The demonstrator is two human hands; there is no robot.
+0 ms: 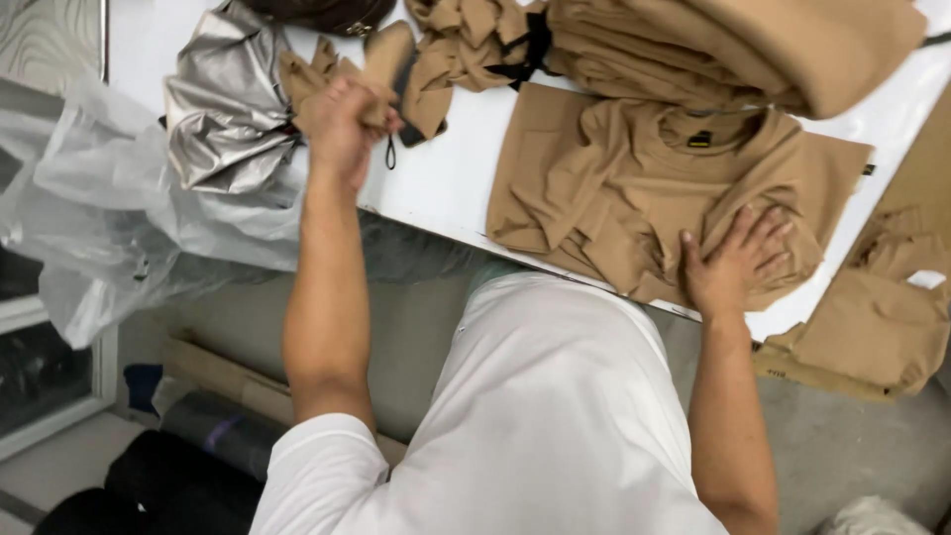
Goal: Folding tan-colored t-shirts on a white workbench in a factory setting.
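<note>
Clear plastic bags (89,208) hang off the far left edge of the white worktop (446,178), crumpled. Next right I see silver foil-like fabric (226,109) bunched on the worktop. Touching its right side, my left hand (342,124) is a closed fist, grip clamped on a small tan fabric piece (381,59) with a thin black cord loop dangling just below the knuckles. Further right and far, a loose tan garment heap (461,50) with a black strap. Centre right, a tan shirt (634,178) lies flat, collar far, black label at the neck, lower hem reaching the near worktop edge. My right hand (738,263) rests palm down on the shirt's near right corner, fingers spread, grip open, holding nothing, just pressing the cloth. Far right, a stack of folded tan garments (753,50) sits above the shirt. Off the worktop's right end, more tan fabric (882,307) lies over brown cardboard. Dark fabric rolls (168,466) lie on the floor, near left.
</note>
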